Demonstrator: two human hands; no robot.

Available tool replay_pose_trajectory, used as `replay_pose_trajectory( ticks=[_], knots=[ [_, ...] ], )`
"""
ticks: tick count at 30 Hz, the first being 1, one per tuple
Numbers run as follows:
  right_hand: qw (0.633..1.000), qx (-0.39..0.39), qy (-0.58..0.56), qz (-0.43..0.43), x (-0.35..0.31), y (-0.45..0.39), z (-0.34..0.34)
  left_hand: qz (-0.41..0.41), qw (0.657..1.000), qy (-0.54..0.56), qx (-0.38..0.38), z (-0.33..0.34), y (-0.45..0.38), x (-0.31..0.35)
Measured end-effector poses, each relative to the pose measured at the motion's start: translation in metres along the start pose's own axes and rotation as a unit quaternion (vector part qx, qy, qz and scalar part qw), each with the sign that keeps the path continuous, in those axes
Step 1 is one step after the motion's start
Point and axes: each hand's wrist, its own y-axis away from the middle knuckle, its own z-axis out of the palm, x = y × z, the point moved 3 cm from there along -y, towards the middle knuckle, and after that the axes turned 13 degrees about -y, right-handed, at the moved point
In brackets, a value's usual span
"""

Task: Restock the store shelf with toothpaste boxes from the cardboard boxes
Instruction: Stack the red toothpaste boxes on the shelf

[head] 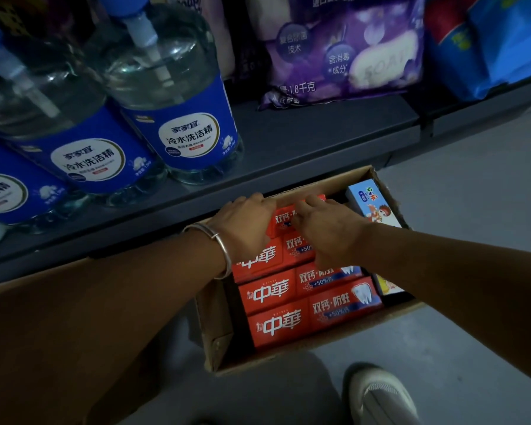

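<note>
Hands (pixel 288 223) at carton (pixel 215 338) far edge

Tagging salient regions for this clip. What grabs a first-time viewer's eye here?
First, the bright red toothpaste boxes packed in rows inside the open brown cardboard box on the floor, low in the centre. The left hand and right hand both rest on the far red boxes. Next, the large clear blue-labelled dish-soap bottles on the grey shelf, upper left.
</note>
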Motion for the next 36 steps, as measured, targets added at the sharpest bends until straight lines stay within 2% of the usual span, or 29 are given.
replay_pose_trajectory(
  ticks=[7, 15, 20, 25, 36],
  knots=[
    [0.998, 0.002, -0.049, 0.031, 0.003, 0.025, -0.018, 0.011, 1.0, -0.005, 0.026, -0.023, 0.01, 0.0],
    [0.991, 0.064, -0.078, 0.087, 0.01, 0.055, -0.062, 0.023, 0.997, -0.01, 0.08, -0.059, 0.035, 0.013],
    [0.981, 0.099, -0.104, 0.133, 0.018, 0.065, -0.08, 0.048, 0.994, -0.017, 0.093, -0.06, 0.047, 0.021],
    [0.971, 0.123, -0.127, 0.158, 0.025, 0.059, -0.085, 0.081, 0.994, -0.029, 0.069, -0.039, 0.046, 0.028],
    [0.969, 0.18, -0.126, 0.116, 0.035, 0.034, -0.066, 0.112, 0.993, -0.027, -0.033, 0.024, 0.01, 0.047]
  ],
)
